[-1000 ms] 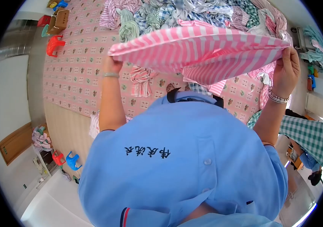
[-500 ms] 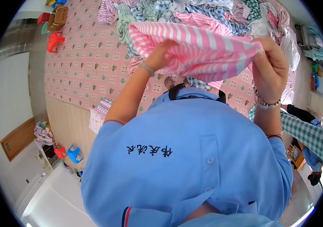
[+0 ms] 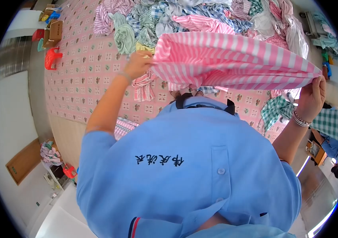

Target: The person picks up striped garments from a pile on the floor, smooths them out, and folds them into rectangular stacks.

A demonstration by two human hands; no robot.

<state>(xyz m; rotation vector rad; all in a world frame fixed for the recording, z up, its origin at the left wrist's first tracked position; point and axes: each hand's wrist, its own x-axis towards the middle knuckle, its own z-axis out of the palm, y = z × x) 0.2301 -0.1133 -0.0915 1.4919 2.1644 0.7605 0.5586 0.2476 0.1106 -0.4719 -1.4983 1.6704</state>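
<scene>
Cloth (image 3: 232,59) near side of heap (image 3: 200,23): right hand (image 3: 311,98) pinching one end. Left hand (image 3: 138,65) blurred, can't tell grip; loose hold could drop it.

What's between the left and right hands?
Head view: a pink-and-white striped cloth spans the stretch from the left hand to the right hand.

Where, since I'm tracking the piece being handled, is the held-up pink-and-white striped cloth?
In the head view, the pink-and-white striped cloth is at upper centre-right, spread between the left hand and right hand, just below the fabric heap.
</scene>
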